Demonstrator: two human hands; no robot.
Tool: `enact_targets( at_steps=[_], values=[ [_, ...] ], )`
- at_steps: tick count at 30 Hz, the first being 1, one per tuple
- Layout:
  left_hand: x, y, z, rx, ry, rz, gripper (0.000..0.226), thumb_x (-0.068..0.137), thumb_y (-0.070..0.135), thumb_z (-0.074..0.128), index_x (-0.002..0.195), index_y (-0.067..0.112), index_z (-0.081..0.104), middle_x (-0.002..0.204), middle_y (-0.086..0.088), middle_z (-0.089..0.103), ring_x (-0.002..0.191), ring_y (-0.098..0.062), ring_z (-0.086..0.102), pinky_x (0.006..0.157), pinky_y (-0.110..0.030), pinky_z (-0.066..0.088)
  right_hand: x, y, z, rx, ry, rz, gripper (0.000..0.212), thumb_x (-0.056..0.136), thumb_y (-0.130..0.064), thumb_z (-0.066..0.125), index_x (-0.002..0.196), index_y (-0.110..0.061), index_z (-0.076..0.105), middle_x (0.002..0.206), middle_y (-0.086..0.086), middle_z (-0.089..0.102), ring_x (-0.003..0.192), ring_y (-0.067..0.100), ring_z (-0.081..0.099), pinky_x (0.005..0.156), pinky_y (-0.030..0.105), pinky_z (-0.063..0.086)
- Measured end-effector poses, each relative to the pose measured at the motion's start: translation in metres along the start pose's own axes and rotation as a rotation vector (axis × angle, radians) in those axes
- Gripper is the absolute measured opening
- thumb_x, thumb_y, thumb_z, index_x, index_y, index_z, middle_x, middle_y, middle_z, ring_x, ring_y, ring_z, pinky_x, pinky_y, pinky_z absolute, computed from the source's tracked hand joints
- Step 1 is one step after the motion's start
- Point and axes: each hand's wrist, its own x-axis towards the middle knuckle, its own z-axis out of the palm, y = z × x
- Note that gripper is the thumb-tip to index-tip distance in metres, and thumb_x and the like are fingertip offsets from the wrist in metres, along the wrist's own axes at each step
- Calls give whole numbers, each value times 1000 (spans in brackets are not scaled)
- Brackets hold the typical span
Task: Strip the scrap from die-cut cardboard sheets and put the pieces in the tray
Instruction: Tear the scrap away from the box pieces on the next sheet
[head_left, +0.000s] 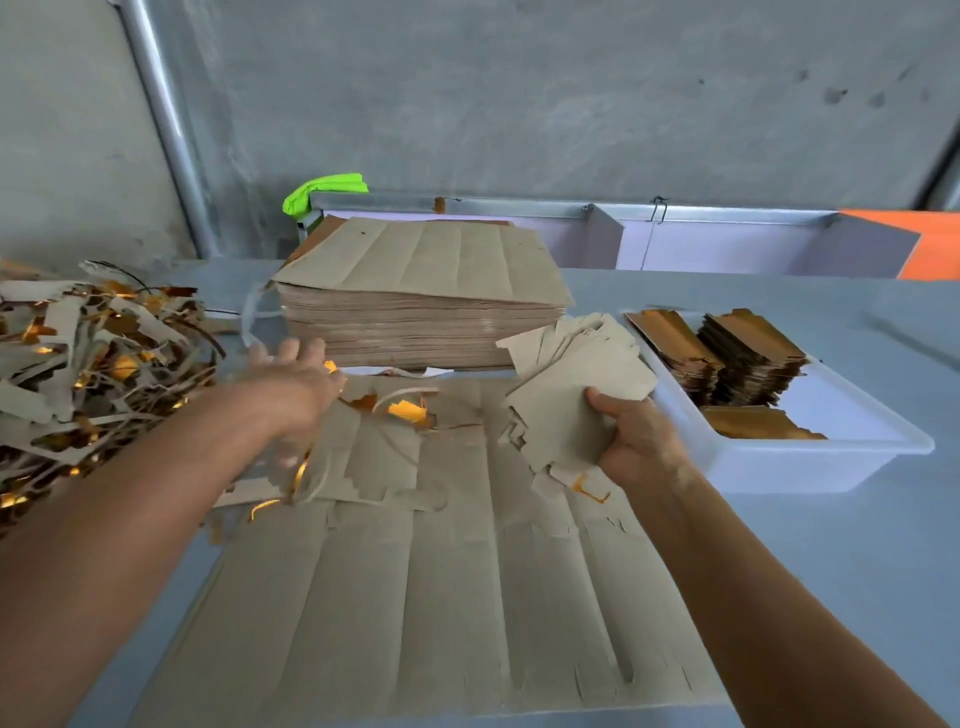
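Note:
A grey die-cut cardboard sheet (441, 571) lies flat before me, its far end torn open with loose scrap strips (400, 410) showing gold undersides. My right hand (639, 441) grips a bundle of stripped pieces (571, 384), grey side up, held just left of the white tray (831, 457). Inside the tray stand stacks of gold-faced pieces (748, 358). My left hand (291, 374), blurred, reaches out with straight fingers toward the scrap pile (88, 374). A pale strip (249, 317) hangs blurred just beyond its fingertips.
A tall stack of uncut sheets (421, 312) stands behind the working sheet. A metal rail (571, 210) runs along the back with a green cloth (324, 189) at its left end. A slanted metal pole (166, 130) leans at the wall.

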Motion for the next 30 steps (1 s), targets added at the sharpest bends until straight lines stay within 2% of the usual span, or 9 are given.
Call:
enact_targets(
  at_steps=[3,4,8,11,19,23,26,28,30],
  values=[
    [-23,44,-15,-721,361,41,37,79,47,68,100,16,63,105,-4,63,97,-21,56,81,-35,45,-1,-1,10,145,-20,51,33,89,2,57,122,-5,57,129,10,59,116,23,56,97,40,46],
    [-35,67,-16,-1049,333,33,38,78,51,67,87,15,63,90,-2,66,82,-19,59,73,-32,46,-3,0,15,203,-38,70,26,90,1,57,115,-5,59,129,10,59,117,22,56,100,40,45],
    [-61,138,-15,-2122,-476,13,35,72,41,76,83,12,60,75,-7,69,59,-16,61,58,-25,50,-11,8,27,338,-112,129,18,92,-4,55,110,-2,57,129,14,58,121,27,54,107,46,38],
    [-59,154,-13,-2450,-538,20,10,81,9,69,75,9,61,61,-4,67,49,-12,61,50,-19,51,-15,11,26,373,-137,109,10,92,-3,54,101,-2,59,116,13,63,113,26,58,108,46,38],
    [-59,137,15,-2197,-145,62,8,81,-1,68,76,5,66,57,-3,67,45,-10,59,47,-19,48,-8,2,14,500,-65,120,32,94,-9,55,126,-6,54,125,14,61,115,29,58,103,49,42],
    [-42,114,34,-1999,169,-250,17,82,-1,67,69,9,64,59,-4,67,46,-9,61,44,-16,46,-3,-3,11,522,-71,140,34,96,-11,53,130,-9,51,125,15,61,114,30,59,102,52,42],
    [-22,91,44,-1571,255,-482,11,88,10,63,98,6,63,98,-16,66,86,-27,65,76,-31,55,-3,-2,10,467,-101,158,34,96,-10,51,130,-7,52,126,13,60,116,29,57,102,51,42],
    [-16,80,41,-1249,306,-448,48,91,26,58,133,9,43,132,-19,46,119,-34,48,97,-42,42,-6,1,10,305,-152,156,28,95,-6,51,123,-6,56,123,11,62,115,26,58,100,48,43],
    [-15,72,24,-1360,497,-375,60,94,38,50,145,14,29,144,-14,35,130,-30,39,103,-44,37,-9,6,10,39,-230,120,22,93,-2,52,111,-5,62,110,10,67,102,24,63,90,42,49]
  ],
)
